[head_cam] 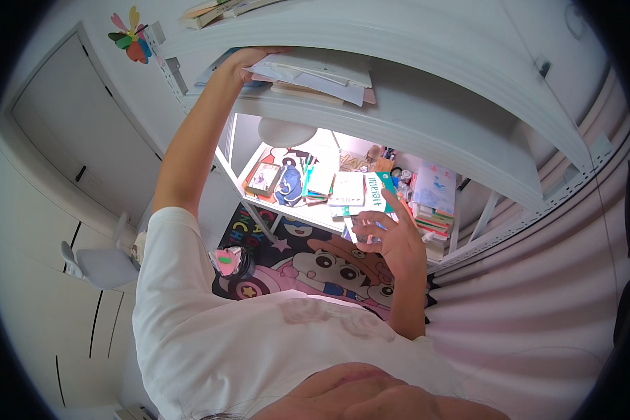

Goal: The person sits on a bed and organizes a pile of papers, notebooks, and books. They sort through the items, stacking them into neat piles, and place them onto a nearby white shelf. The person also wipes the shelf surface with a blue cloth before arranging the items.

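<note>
My left hand [248, 62] reaches up to the white shelf and grips the left end of a loose stack of papers [315, 71]. Its fingers are partly hidden by the sheets and by the shelf board above. White sheets lie on top of the stack, with pink and cream ones below. Lower down, my right hand [399, 239] hangs in the air with its fingers spread, holding nothing. Behind it on the desk are a green-and-white book [380, 189] and an open white notebook or pad [347, 189].
A lit white desk holds a boxed item [264, 178], a blue cloth pouch [289, 185] and a tall book pile [433, 199]. Above is a bookshelf board [451, 126]. A bin [233, 262] stands on a cartoon mat [325, 268], left of a pink curtain [504, 320]. A chair [105, 265] stands left.
</note>
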`<state>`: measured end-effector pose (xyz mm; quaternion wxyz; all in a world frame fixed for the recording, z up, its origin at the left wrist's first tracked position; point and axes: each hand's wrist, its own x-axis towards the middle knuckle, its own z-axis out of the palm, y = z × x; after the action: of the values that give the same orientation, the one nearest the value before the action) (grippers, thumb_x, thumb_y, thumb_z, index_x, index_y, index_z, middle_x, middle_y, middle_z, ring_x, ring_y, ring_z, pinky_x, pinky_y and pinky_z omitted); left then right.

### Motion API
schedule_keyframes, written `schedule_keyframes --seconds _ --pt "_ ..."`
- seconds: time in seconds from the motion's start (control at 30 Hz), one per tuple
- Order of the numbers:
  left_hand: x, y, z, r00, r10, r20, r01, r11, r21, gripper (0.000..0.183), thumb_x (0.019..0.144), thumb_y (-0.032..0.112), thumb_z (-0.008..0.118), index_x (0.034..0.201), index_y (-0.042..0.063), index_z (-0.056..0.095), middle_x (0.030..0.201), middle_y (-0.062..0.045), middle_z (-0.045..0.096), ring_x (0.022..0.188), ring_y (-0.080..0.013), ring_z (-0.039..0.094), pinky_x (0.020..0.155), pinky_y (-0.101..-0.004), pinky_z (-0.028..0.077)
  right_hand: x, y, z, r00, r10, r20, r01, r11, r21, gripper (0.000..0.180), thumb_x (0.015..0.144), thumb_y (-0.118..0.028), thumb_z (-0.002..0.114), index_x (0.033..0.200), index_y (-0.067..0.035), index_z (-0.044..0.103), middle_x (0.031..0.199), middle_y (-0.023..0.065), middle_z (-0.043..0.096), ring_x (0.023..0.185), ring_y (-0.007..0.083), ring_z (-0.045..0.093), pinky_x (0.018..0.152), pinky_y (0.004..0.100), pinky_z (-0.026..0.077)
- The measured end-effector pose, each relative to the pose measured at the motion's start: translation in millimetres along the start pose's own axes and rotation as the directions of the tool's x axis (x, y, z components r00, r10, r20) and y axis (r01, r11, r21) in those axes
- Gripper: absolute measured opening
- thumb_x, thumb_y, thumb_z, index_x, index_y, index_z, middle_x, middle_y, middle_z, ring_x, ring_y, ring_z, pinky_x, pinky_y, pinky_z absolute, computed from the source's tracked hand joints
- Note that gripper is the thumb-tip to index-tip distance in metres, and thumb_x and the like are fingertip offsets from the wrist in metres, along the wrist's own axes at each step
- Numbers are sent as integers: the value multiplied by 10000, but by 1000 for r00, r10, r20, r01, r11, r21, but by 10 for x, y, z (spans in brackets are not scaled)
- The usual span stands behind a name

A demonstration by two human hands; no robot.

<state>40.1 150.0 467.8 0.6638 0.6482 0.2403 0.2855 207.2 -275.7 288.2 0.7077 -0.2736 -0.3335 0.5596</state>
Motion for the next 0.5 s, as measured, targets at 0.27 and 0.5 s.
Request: schedule_keyframes --seconds 0.27,0.5 --pt "575 -51 -416 999 -43 16 45 988 -146 286 904 194 693 1109 -2 656 1021 -138 696 805 -213 691 691 -366 603 -182 57 -110 997 -44 -58 40 996 -74 558 985 -204 503 1454 23 301 1147 254 587 976 370 648 712 422 619" --pt "580 -37 -443 1000 10 1 -10 988 -155 293 896 191 701 1111 -4 655 1023 -139 695 809 -214 690 692 -364 601 -263 213 -135 984 -98 -149 108 992 61 570 947 -252 582 1397 31 377 1064 218 606 896 332 649 640 372 600"
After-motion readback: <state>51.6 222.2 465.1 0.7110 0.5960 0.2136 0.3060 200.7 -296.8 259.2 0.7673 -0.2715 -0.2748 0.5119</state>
